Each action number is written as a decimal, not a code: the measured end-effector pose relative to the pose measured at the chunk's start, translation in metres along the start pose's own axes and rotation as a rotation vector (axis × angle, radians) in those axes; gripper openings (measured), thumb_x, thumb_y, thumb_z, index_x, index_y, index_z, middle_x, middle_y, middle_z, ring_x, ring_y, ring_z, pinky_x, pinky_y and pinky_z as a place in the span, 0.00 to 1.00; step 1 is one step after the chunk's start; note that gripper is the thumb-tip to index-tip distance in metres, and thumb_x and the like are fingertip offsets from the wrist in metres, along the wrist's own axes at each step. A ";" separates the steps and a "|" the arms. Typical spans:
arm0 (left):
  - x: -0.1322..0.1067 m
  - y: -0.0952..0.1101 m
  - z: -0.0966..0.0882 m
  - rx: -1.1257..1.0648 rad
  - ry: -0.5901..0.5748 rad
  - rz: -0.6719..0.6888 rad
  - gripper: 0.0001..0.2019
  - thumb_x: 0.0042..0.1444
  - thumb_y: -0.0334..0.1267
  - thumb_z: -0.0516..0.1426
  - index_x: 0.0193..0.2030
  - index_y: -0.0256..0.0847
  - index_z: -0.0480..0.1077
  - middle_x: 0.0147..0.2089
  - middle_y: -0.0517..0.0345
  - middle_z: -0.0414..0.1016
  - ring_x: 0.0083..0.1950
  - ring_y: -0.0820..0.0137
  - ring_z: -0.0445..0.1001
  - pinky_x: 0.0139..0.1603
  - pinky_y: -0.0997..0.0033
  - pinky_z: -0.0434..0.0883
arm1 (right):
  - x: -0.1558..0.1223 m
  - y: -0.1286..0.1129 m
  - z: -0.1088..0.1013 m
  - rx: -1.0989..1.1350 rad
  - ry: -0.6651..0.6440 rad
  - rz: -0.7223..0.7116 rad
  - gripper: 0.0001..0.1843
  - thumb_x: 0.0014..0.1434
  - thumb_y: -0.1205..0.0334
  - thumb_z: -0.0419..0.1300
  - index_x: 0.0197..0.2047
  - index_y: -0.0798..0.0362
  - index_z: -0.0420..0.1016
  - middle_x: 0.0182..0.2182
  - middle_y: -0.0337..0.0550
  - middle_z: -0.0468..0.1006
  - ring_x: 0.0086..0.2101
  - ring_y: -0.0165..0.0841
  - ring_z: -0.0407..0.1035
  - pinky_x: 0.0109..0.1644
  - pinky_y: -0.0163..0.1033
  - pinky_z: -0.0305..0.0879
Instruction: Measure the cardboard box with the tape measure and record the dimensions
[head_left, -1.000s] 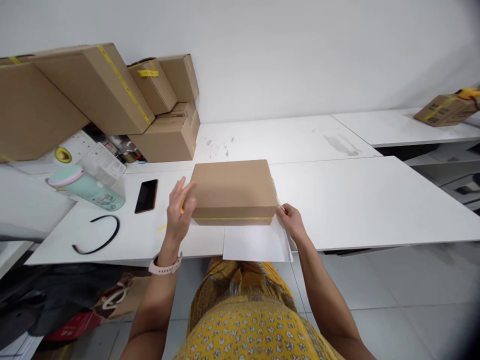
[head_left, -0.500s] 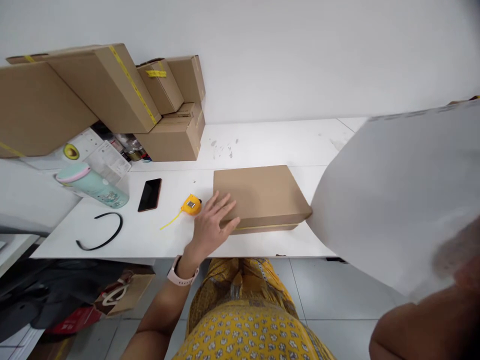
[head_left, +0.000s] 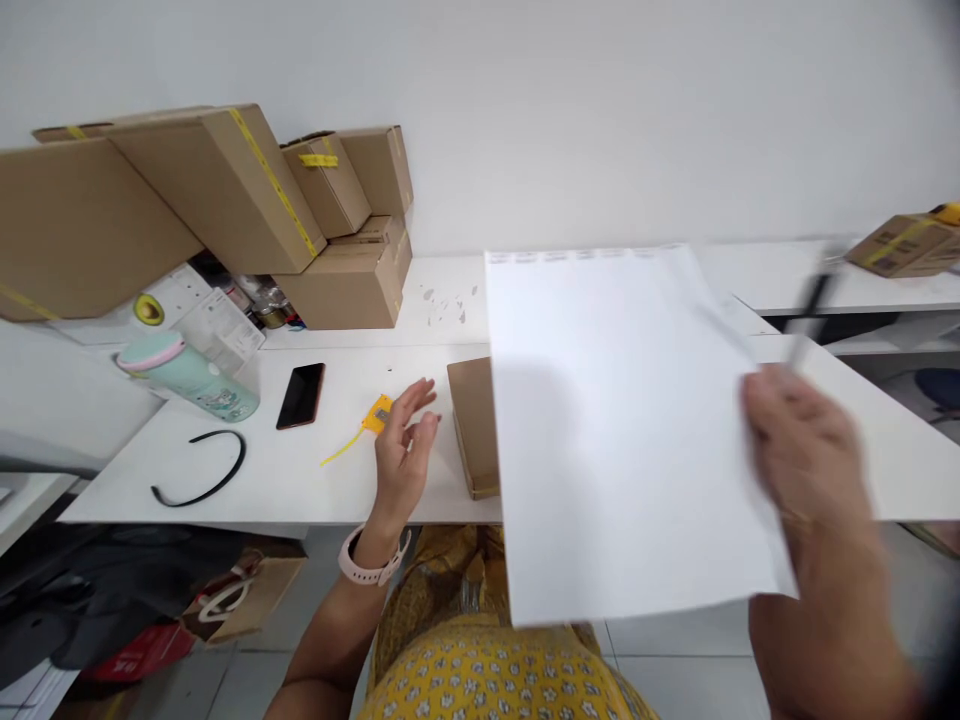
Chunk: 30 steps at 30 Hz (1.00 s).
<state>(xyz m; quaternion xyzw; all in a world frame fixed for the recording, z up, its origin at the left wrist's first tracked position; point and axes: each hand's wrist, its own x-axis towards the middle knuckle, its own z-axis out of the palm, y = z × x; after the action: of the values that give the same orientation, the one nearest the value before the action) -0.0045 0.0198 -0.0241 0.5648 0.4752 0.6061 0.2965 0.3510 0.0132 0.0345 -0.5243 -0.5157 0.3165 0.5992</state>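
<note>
My right hand (head_left: 810, 460), blurred by motion, grips the right edge of a white sheet of paper (head_left: 615, 440). A slim stick with a dark end, which looks like a pen (head_left: 814, 295), juts up from the same hand. The paper hangs over a brown cardboard box (head_left: 471, 420) and hides most of it; only the box's left end shows. Just left of that box, my left hand (head_left: 405, 450) is raised with its fingers apart and holds nothing. Beneath its fingers lies a yellow tape measure (head_left: 375, 412), partly covered, with its blade tip pulled out.
On the white table's left side are a phone (head_left: 301, 396), a black headband (head_left: 236, 465) and a mint-green bottle (head_left: 191, 375). Stacked cardboard boxes (head_left: 341, 290) stand at the back left. Another small box (head_left: 904, 245) sits on a surface at the far right.
The paper has swung in from the right and come in front of the box. My left hand has lifted off the box and moved slightly left, over the tape measure.
</note>
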 end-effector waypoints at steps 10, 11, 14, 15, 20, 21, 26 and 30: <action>0.005 0.009 0.012 0.484 -0.179 0.437 0.18 0.68 0.44 0.56 0.63 0.45 0.67 0.69 0.48 0.68 0.74 0.56 0.60 0.70 0.43 0.63 | 0.014 0.019 0.032 -0.252 -0.242 0.457 0.25 0.55 0.40 0.66 0.29 0.50 0.62 0.20 0.31 0.59 0.19 0.24 0.53 0.19 0.31 0.50; 0.004 0.009 0.017 0.530 -0.243 0.465 0.19 0.68 0.45 0.56 0.63 0.44 0.66 0.70 0.47 0.66 0.75 0.55 0.58 0.71 0.42 0.62 | 0.012 0.020 0.028 -0.292 -0.249 0.460 0.25 0.56 0.39 0.65 0.29 0.50 0.62 0.20 0.31 0.58 0.19 0.24 0.52 0.19 0.31 0.49; 0.001 0.005 0.034 0.675 -0.441 0.502 0.27 0.69 0.54 0.53 0.67 0.39 0.62 0.74 0.41 0.60 0.78 0.53 0.51 0.73 0.40 0.58 | 0.003 0.023 0.022 -0.412 -0.263 0.468 0.26 0.57 0.37 0.62 0.28 0.50 0.58 0.20 0.32 0.56 0.19 0.24 0.51 0.19 0.32 0.47; 0.001 0.005 0.039 0.725 -0.503 0.493 0.31 0.68 0.58 0.51 0.68 0.37 0.61 0.75 0.39 0.58 0.78 0.52 0.49 0.74 0.39 0.55 | 0.000 0.025 0.021 -0.449 -0.272 0.453 0.27 0.58 0.37 0.61 0.27 0.49 0.57 0.20 0.32 0.55 0.19 0.25 0.50 0.20 0.32 0.46; 0.000 0.005 0.054 0.896 -0.748 0.422 0.47 0.61 0.71 0.48 0.73 0.34 0.51 0.78 0.38 0.49 0.80 0.52 0.41 0.77 0.42 0.45 | -0.004 0.037 0.008 -0.710 -0.240 0.211 0.21 0.63 0.38 0.55 0.33 0.49 0.67 0.20 0.36 0.63 0.21 0.29 0.56 0.24 0.36 0.51; 0.000 0.005 0.055 0.920 -0.776 0.421 0.49 0.59 0.72 0.50 0.74 0.34 0.49 0.78 0.38 0.47 0.80 0.52 0.40 0.78 0.42 0.43 | -0.002 0.037 0.005 -0.756 -0.182 0.156 0.19 0.64 0.41 0.53 0.42 0.48 0.72 0.21 0.37 0.68 0.22 0.31 0.59 0.26 0.38 0.55; -0.001 0.005 0.055 1.036 -0.811 0.445 0.55 0.54 0.68 0.60 0.75 0.32 0.44 0.79 0.38 0.42 0.80 0.49 0.35 0.78 0.43 0.39 | 0.012 0.009 0.004 -0.376 0.040 -0.018 0.25 0.65 0.49 0.57 0.64 0.40 0.70 0.21 0.37 0.71 0.20 0.32 0.58 0.27 0.41 0.56; -0.004 0.008 0.056 1.110 -0.816 0.462 0.51 0.57 0.57 0.64 0.76 0.32 0.43 0.79 0.38 0.42 0.80 0.47 0.35 0.77 0.41 0.40 | 0.029 -0.036 0.020 0.152 -0.187 -0.022 0.25 0.54 0.35 0.64 0.50 0.40 0.80 0.34 0.48 0.81 0.33 0.40 0.75 0.33 0.48 0.68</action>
<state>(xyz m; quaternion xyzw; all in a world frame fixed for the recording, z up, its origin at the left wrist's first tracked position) 0.0518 0.0266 -0.0239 0.8992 0.4326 0.0639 -0.0156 0.3341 0.0367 0.0753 -0.4398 -0.5496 0.3957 0.5899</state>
